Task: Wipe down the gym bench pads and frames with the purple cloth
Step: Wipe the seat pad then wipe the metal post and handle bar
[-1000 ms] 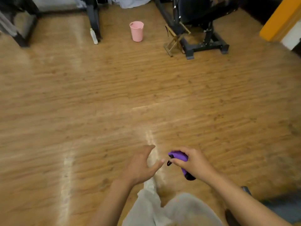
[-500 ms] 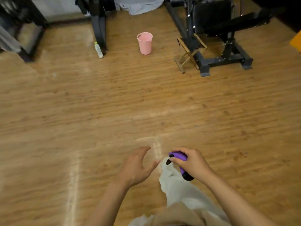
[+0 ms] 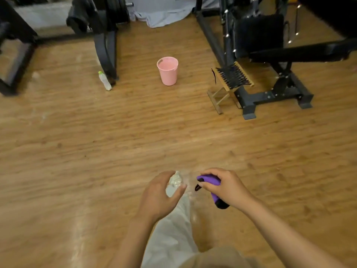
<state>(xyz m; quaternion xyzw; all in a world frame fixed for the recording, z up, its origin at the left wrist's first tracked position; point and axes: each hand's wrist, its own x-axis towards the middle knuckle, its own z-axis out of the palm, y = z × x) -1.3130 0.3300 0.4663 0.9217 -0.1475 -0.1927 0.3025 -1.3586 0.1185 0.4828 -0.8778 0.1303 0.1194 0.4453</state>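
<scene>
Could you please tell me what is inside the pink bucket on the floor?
The pink bucket stands upright and open. Only its pink inner wall shows; the steep angle hides its bottom, so any contents cannot be told.

Bucket (image 3: pixel 167 71) upper centre, bottle (image 3: pixel 104 81) to its left by a frame leg; stool (image 3: pixel 229 84) and bench (image 3: pixel 286 55) upper right; hands lower centre.

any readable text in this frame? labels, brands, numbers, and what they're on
None readable.
Small bottle on the floor by the machine leg: any label is too small and blurred to read.
Pink bucket: no print visible.
Purple object gripped by the right hand: no marking visible.
Black bench frame: no legible brand or number.
</scene>
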